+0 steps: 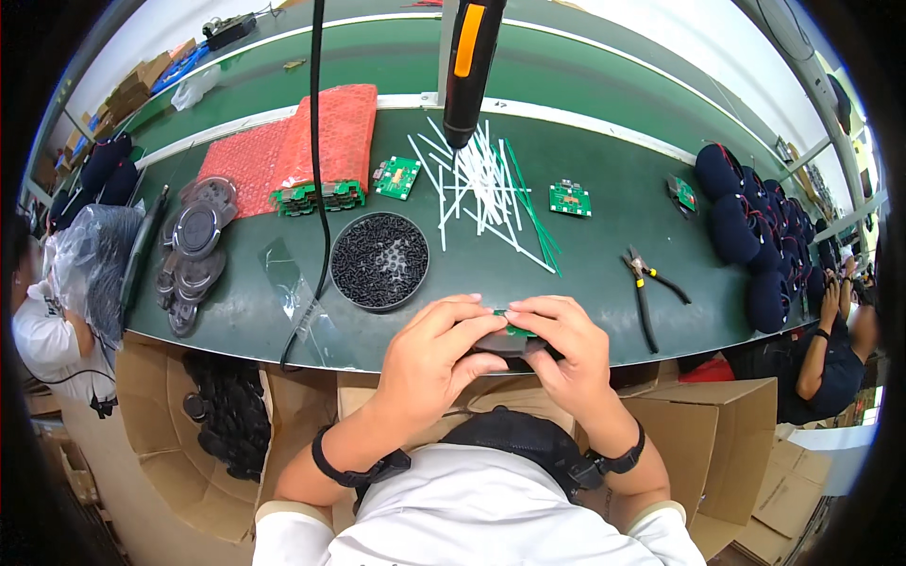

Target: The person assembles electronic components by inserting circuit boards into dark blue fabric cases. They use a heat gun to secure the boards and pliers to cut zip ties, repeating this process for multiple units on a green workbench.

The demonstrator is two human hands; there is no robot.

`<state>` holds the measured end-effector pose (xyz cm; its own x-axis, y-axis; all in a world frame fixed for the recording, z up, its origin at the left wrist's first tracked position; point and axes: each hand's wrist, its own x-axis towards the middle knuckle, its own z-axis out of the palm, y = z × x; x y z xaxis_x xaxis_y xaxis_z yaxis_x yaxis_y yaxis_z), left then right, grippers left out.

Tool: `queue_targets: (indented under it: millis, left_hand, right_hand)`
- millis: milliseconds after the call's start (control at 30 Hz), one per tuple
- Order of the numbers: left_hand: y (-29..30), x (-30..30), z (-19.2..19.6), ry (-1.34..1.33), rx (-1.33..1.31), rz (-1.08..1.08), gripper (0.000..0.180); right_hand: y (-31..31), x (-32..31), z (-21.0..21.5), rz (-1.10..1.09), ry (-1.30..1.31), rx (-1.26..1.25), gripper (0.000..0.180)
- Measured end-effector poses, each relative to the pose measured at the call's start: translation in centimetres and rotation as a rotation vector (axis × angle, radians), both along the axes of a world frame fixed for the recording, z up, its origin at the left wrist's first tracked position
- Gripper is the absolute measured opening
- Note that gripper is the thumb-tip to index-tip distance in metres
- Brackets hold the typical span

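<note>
At the table's front edge, my left hand (436, 351) and my right hand (572, 351) grip a small green circuit board (515, 330) between them, with a dark rounded part (500, 346) beneath it. Fingertips of both hands press on the board's upper side, and the thumbs sit below. Most of the piece is hidden by the fingers. Just left of my hands stands a round bowl of small black screws (381, 259). Ahead lies a loose pile of white strips (483, 184) with a few green strips (534, 212). An electric screwdriver (469, 75) hangs above the pile.
Cutters (645, 294) lie to the right. Loose circuit boards (569, 198) rest behind them, with dark blue round pieces (736, 226) stacked far right. Red bubble wrap (330, 137), clear round plastic parts (198, 231) and a black cable (318, 141) occupy the left. Cardboard boxes (703, 443) flank me.
</note>
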<state>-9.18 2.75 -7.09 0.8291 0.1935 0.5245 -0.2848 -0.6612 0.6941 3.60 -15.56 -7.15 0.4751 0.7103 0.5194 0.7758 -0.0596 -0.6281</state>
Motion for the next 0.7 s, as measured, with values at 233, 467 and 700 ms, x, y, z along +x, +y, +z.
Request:
queue_targets:
  millis: [233, 467, 700]
  left_hand:
    - [-1.5, 0.4, -1.4, -0.019, 0.017, 0.124, 0.041]
    - [-2.4, 0.7, 0.2, 0.006, 0.029, 0.136, 0.042]
    - [-2.3, 0.8, 0.0, 0.019, 0.038, 0.1, 0.043]
  right_hand:
    - [0.4, -0.3, -1.0, -0.04, 0.023, 0.097, 0.043]
    - [-0.3, 0.1, -1.4, -0.031, 0.022, 0.129, 0.043]
    - [-0.3, 0.2, -1.7, -0.018, -0.01, 0.156, 0.045]
